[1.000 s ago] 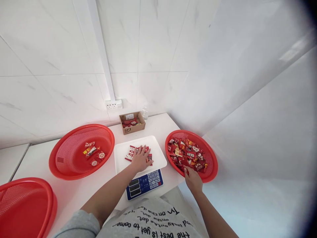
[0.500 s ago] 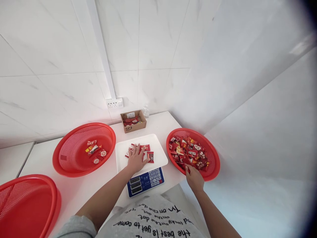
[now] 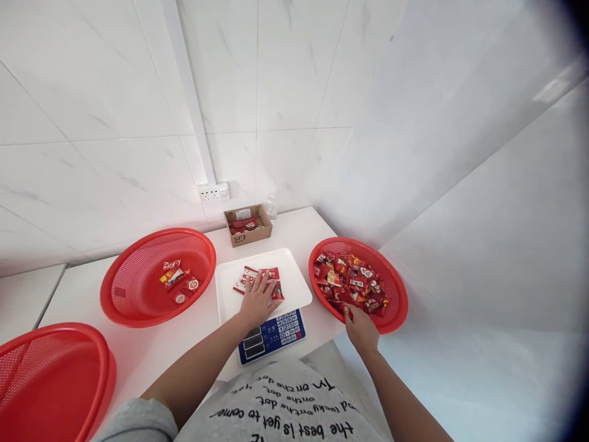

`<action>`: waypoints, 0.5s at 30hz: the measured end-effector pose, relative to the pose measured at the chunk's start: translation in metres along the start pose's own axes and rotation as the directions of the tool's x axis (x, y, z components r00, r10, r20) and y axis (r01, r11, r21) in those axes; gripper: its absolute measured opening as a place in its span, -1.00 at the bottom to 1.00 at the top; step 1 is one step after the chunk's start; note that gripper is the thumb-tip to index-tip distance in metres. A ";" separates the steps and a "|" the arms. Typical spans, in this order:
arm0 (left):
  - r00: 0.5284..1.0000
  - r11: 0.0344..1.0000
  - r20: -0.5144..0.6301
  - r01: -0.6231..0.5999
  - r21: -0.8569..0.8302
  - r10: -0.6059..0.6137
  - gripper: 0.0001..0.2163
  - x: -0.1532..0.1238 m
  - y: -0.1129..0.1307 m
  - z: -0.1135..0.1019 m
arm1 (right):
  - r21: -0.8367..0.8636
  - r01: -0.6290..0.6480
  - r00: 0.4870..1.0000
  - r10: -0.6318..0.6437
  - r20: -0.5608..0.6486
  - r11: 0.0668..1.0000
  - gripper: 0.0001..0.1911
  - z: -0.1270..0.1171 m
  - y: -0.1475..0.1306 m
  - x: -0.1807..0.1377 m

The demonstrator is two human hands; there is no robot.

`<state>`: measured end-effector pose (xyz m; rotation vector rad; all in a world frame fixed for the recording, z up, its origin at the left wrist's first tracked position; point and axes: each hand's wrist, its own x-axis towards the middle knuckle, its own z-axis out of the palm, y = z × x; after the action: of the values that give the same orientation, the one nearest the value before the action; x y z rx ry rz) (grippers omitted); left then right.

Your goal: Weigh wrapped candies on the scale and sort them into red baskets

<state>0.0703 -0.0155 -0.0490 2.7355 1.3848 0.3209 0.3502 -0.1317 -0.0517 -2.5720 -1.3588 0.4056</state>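
Observation:
My left hand (image 3: 258, 302) lies on several red and white snack packets (image 3: 245, 281) on the white scale pan (image 3: 294, 288), its fingers spread. One small dark red packet is partly covered by that hand. Below the pan shows the scale's blue keypad and display panel (image 3: 271, 336). At the near rim of the right red basket (image 3: 398, 294), my right hand (image 3: 361, 328) is closed, fingertips just inside against the heaped red candy packets (image 3: 352, 282). What its fingers pinch, if anything, I cannot make out.
Left of the scale stands a red mesh basket (image 3: 133, 313) with a few packets. Another red basket (image 3: 103, 374) is at the lower left. Behind the scale sit a small cardboard box (image 3: 253, 236) of packets and a clear plastic bottle (image 3: 271, 207), near the tiled wall.
My left hand has shifted slightly right and down over the packets, now covering more of the small dark red one. My right hand has barely moved at the basket.

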 end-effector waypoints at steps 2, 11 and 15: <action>0.999 0.999 -0.009 0.041 -0.009 -0.042 -0.44 -0.004 -0.001 -0.002 | 0.003 0.007 1.000 -0.007 0.002 1.000 -0.55 0.001 0.001 0.000; 0.970 0.976 0.109 0.215 0.025 -0.217 -0.45 -0.025 -0.018 -0.006 | -0.012 -0.014 1.000 0.014 -0.002 1.000 -0.55 0.003 0.002 0.001; 0.962 0.969 0.121 0.241 0.049 -0.246 -0.45 -0.028 -0.012 -0.012 | 0.010 0.010 1.000 -0.010 -0.005 1.000 -0.55 0.003 0.002 0.001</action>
<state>0.0418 -0.0310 -0.0431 2.5199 1.6803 0.1083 0.3516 -0.1319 -0.0558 -2.5551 -1.3642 0.4037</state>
